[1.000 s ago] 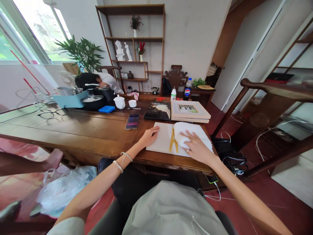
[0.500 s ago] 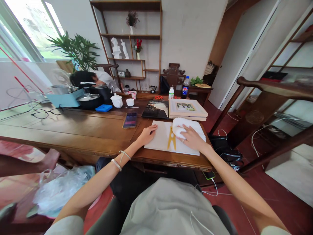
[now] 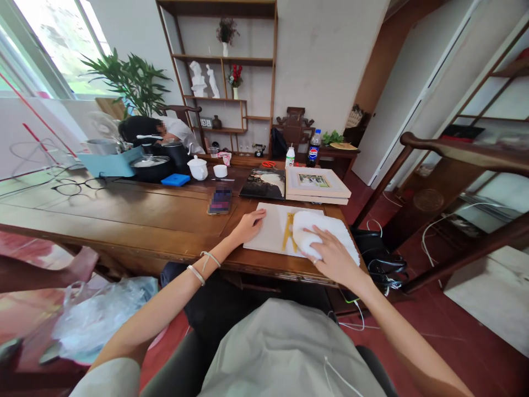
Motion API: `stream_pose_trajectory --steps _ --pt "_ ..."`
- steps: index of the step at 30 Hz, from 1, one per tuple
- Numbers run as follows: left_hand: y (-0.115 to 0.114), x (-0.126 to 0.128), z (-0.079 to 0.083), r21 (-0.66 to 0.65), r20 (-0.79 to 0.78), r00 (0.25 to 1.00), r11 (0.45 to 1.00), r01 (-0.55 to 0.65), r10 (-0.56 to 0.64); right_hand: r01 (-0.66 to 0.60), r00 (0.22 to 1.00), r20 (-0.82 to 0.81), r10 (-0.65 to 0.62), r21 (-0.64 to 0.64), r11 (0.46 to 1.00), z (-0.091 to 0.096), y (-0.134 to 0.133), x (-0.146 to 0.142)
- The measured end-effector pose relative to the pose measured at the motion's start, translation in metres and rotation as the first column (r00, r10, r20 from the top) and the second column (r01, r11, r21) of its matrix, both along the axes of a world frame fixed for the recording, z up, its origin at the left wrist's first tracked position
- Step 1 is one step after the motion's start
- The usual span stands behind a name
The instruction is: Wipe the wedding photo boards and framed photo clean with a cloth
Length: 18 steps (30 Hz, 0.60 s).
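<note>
A flat white board [image 3: 270, 236] with a yellow letter-like shape [image 3: 288, 231] lies near the front edge of the wooden table. My left hand [image 3: 249, 226] holds the board's left edge, its fingers bent over the side. On the right part of the board and past its right edge lies a fluffy white towel [image 3: 330, 225]. My right hand [image 3: 328, 251] presses down on this towel and grips a bunched part of it, fingers slightly spread. The towel hides the board's right side and touches the right part of the yellow shape.
Behind the board lie a dark picture panel [image 3: 264, 183] and a framed picture [image 3: 316, 182]. A phone [image 3: 220, 200] is to the left. Farther back stand a cola bottle [image 3: 313, 149], a white teapot [image 3: 197, 168] and a pot [image 3: 152, 167]. A person [image 3: 177, 129] leans over the far side.
My right hand has moved right and toward me, dragging the towel with it. The towel now reaches past the board's right edge. My left hand stays on the board's edge.
</note>
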<state>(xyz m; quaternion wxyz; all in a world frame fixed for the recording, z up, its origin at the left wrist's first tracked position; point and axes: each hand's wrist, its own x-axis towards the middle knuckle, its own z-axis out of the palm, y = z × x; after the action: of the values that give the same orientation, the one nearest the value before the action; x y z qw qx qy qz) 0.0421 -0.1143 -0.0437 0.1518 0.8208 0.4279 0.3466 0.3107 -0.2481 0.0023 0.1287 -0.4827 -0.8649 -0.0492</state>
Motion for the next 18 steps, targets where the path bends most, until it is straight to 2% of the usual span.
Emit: stream_pose_trajectory --steps 6,9,11,14,18 --pt "-0.001 0.000 0.001 0.001 -0.035 0.999 1.000 0.001 -0.001 0.098 0.994 0.040 -0.099 0.013 0.995 -0.003 0.058 0.007" --pt "-0.001 0.000 0.001 0.006 -0.039 0.999 1.000 -0.003 0.004 0.142 0.989 0.020 -0.143 0.038 0.989 -0.005 0.066 -0.003" --pt "-0.001 0.000 0.001 0.011 -0.036 0.999 1.000 -0.007 0.007 0.151 0.988 -0.003 -0.151 0.059 0.987 -0.007 0.057 -0.009" --pt "-0.001 0.000 0.001 0.020 -0.025 1.000 1.000 -0.005 0.006 0.119 0.993 -0.025 -0.118 0.058 0.991 -0.006 0.028 -0.013" --pt "-0.002 0.000 0.001 0.024 -0.013 1.000 1.000 -0.004 0.004 0.021 0.999 -0.038 -0.023 -0.068 0.997 0.007 -0.001 -0.006"
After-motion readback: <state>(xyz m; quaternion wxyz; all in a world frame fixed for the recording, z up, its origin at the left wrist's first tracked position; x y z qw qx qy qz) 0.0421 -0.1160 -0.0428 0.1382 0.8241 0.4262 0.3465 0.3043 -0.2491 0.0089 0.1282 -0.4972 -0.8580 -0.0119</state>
